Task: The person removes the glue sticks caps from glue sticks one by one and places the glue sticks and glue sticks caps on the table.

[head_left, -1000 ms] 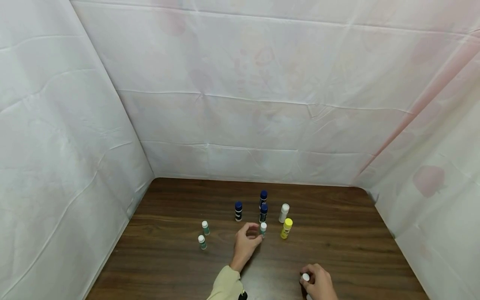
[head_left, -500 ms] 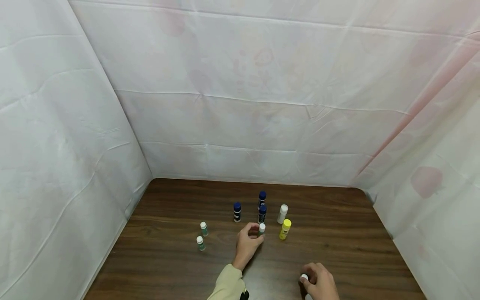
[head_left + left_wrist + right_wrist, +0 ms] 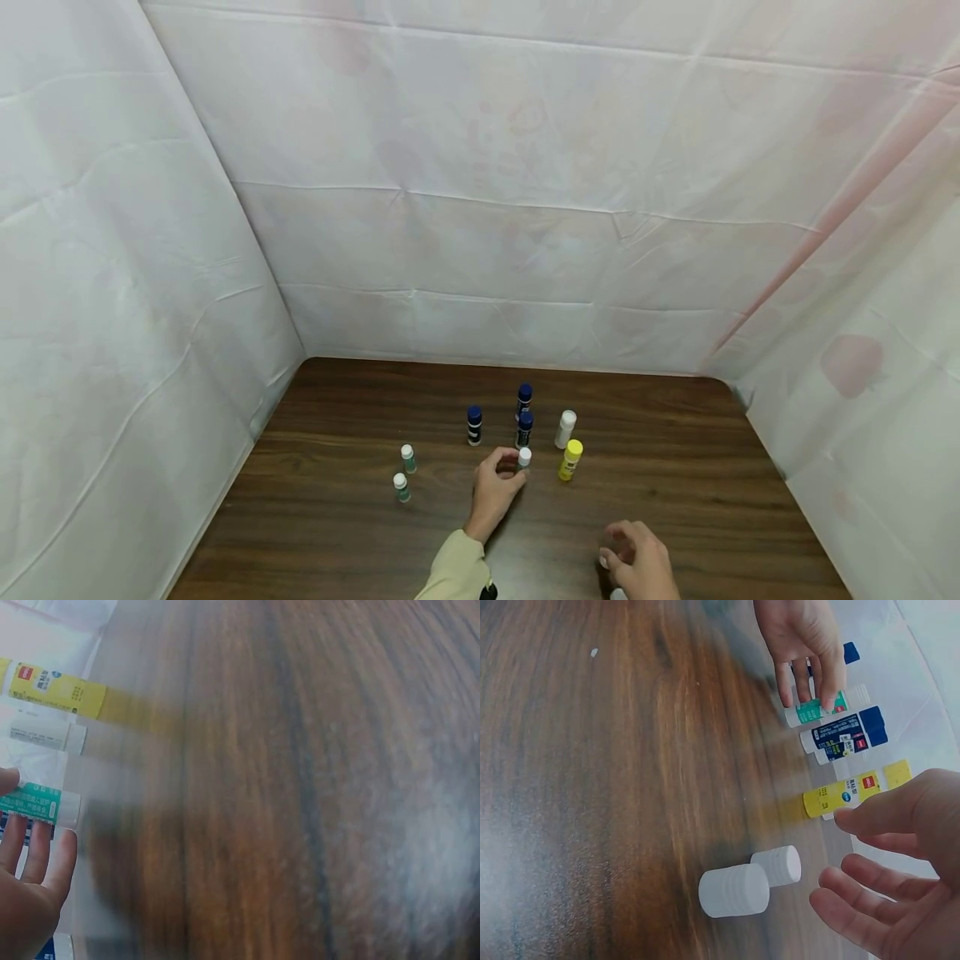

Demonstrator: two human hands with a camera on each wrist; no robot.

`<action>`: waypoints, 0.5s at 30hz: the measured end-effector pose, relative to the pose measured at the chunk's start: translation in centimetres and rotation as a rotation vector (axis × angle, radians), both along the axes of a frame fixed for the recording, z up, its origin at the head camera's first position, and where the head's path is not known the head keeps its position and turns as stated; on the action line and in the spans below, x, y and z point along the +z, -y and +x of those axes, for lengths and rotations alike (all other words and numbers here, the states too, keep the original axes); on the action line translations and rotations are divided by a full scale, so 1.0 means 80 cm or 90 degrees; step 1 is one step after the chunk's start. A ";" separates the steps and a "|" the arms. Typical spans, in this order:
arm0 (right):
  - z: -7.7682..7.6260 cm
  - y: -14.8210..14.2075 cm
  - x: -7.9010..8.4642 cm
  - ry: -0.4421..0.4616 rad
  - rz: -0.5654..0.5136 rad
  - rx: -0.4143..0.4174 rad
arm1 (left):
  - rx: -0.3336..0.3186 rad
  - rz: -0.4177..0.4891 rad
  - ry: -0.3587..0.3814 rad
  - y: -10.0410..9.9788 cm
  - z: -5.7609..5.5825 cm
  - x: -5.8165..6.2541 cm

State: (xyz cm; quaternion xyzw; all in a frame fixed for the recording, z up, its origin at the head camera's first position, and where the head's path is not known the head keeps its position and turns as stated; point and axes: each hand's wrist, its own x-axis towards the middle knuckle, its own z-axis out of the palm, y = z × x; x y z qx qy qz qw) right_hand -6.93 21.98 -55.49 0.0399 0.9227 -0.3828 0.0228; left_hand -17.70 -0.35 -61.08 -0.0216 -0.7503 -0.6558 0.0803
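Observation:
My left hand (image 3: 491, 493) pinches a small green glue stick (image 3: 34, 801) with a white cap, upright near the middle of the table. Its thumb is on one side and its fingers on the other. At the front right, my right hand (image 3: 643, 562) has its fingers loosely bent and apart from the thumb, with nothing between them. Just beyond those fingertips in the right wrist view stand two short white cylinders like caps, a nearer one (image 3: 733, 891) and a smaller-looking one (image 3: 776, 864).
Behind the left hand stand several navy glue sticks (image 3: 474, 426). To their right are a white glue stick (image 3: 566, 429) and a yellow one (image 3: 571, 461). Two green glue sticks with white caps (image 3: 408, 458) stand at the left. Pale cloth walls (image 3: 480, 250) enclose the brown table (image 3: 337, 542).
My right fingers have come off the white cap they were around, and its top no longer shows between them in the head view. The left hand stays at the green glue stick.

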 end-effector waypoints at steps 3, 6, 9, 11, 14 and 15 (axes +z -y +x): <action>-0.001 0.002 0.001 -0.009 -0.004 -0.007 | -0.001 0.006 0.012 0.001 0.003 0.010; -0.002 0.003 0.003 -0.014 -0.016 -0.015 | -0.005 0.009 0.005 0.003 0.007 0.021; -0.003 0.004 0.005 -0.018 -0.024 -0.017 | -0.014 0.013 0.000 0.004 0.017 0.042; -0.004 0.005 0.006 -0.018 -0.027 -0.022 | -0.019 0.018 -0.013 0.005 0.022 0.049; -0.006 0.007 0.007 -0.032 -0.032 -0.023 | -0.027 0.029 -0.013 0.006 0.029 0.066; -0.006 0.008 0.008 -0.038 -0.034 -0.027 | -0.028 0.031 -0.015 0.006 0.030 0.068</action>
